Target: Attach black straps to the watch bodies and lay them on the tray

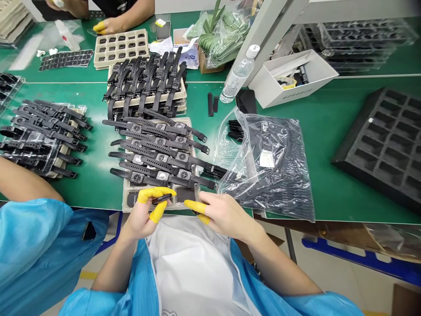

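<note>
My left hand, with yellow finger cots on its fingertips, pinches a dark watch body edge-on over the front of a beige tray. To its right, my right hand is closed, its yellow-covered thumb and finger together. A small dark bit shows under those fingers, too hidden to name. Across the tray lie rows of smartwatches with black straps, backs facing up. A strapless watch body sits in the front row between my hands.
A clear bag of black straps lies to the right, below a water bottle and a white box. More strapped watches are stacked behind. A black foam tray stands far right. Co-workers sit left and opposite.
</note>
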`<state>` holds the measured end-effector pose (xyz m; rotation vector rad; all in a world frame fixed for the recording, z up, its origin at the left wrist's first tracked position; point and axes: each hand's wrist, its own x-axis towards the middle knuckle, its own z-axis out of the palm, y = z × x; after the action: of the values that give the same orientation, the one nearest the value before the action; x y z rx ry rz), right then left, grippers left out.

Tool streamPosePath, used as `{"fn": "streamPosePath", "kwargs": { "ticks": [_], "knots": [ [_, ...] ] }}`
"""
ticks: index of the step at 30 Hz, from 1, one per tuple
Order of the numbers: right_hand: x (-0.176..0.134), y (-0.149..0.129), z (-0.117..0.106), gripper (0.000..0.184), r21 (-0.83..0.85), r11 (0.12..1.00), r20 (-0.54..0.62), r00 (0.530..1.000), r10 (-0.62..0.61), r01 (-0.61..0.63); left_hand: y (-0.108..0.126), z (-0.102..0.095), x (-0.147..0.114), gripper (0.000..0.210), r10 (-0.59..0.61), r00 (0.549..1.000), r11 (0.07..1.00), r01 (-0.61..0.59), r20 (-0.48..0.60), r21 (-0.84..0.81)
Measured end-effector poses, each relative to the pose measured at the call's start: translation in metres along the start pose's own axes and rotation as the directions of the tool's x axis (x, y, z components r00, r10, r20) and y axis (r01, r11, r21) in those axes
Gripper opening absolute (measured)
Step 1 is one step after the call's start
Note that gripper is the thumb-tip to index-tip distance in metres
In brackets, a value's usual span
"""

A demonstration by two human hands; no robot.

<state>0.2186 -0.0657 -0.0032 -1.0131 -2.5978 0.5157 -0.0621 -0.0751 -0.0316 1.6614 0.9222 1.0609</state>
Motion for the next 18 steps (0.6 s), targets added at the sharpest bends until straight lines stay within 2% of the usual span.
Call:
{"fn": "streamPosePath", "kwargs": {
  "ticks": [4, 8, 11, 12, 14, 16, 18],
  "knots": [
    [0.001, 0.000, 0.001, 0.034, 0.040, 0.998, -0.086, 0.995, 0.051, -0.048, 0.004, 0.000, 0.001, 0.022, 0.006, 1.000, 1.000, -0.006, -0.012, -0.007],
    [0.000, 0.001, 0.001, 0.033, 0.112, 0.991, -0.094, 0.992, 0.084, -0.073, 0.006, -0.003, 0.000, 0.022, -0.015, 1.000, 1.000, 0.015, -0.008, -0.001],
    [-0.002, -0.004, 0.000, 0.029, 0.330, 0.932, -0.091, 0.978, 0.189, -0.150, 0.011, -0.002, 0.002, 0.022, 0.000, 0.998, 1.000, 0.001, -0.058, 0.008],
    [-0.002, -0.007, 0.000, 0.026, 0.445, 0.878, -0.082, 0.967, 0.239, -0.179, 0.013, 0.000, 0.004, 0.023, 0.021, 0.998, 1.000, -0.020, -0.060, 0.016],
    [0.000, -0.018, 0.001, 0.020, 0.683, 0.699, -0.047, 0.942, 0.331, -0.212, 0.018, 0.008, 0.009, 0.030, 0.050, 0.999, 0.997, -0.049, -0.019, 0.067],
    [0.003, -0.031, 0.004, 0.024, 0.864, 0.459, 0.017, 0.922, 0.386, -0.208, 0.022, 0.018, 0.016, 0.039, 0.063, 0.996, 0.987, -0.072, 0.062, 0.145],
    [0.008, -0.043, 0.008, 0.032, 0.954, 0.212, 0.121, 0.920, 0.374, -0.212, 0.025, 0.026, 0.021, 0.045, 0.099, 0.984, 0.971, -0.129, 0.151, 0.203]
  ]
}}
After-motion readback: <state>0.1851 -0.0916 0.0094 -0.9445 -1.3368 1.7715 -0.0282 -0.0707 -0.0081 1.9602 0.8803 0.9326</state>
